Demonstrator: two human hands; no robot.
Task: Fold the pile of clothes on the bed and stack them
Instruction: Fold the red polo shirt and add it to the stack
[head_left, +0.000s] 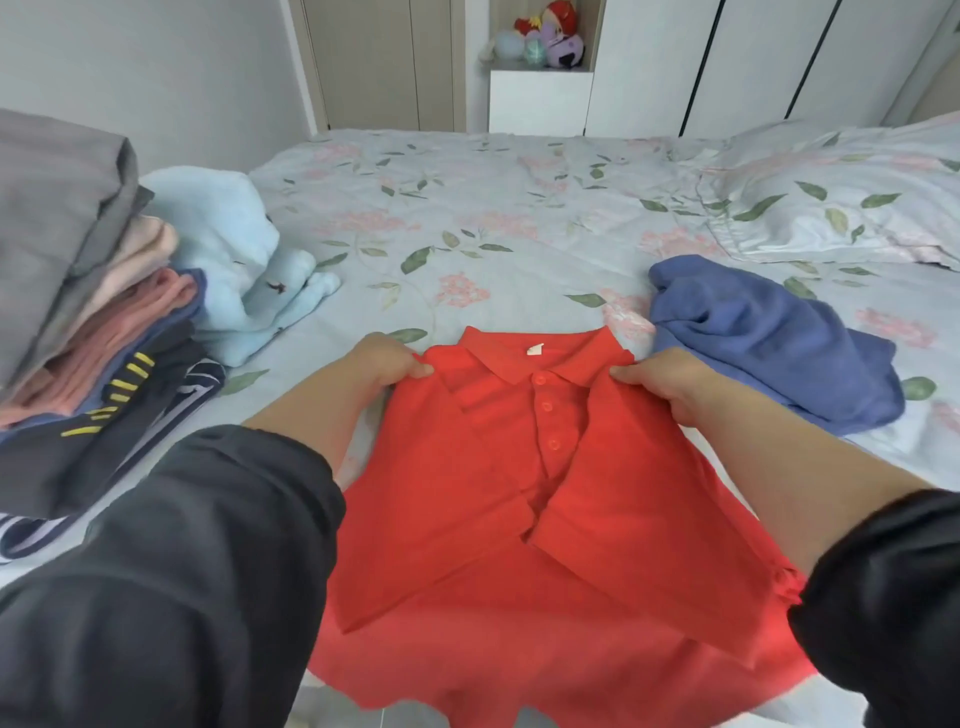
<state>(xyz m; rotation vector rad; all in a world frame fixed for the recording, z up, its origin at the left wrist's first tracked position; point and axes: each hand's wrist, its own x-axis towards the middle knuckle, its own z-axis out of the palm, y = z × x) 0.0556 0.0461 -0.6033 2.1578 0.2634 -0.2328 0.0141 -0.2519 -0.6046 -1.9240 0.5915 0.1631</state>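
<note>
Pinching the red polo shirt at its shoulders are the left hand and right hand; neck label unreadable

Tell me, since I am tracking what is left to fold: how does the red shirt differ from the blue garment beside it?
The red shirt is spread flat with both sides folded in; the blue garment lies crumpled in a heap. The red shirt is pinched at the shoulders by the left hand and right hand; the blue garment is untouched. Both lie on the bed.

Both hands gripping red polo shirt, bed
</note>
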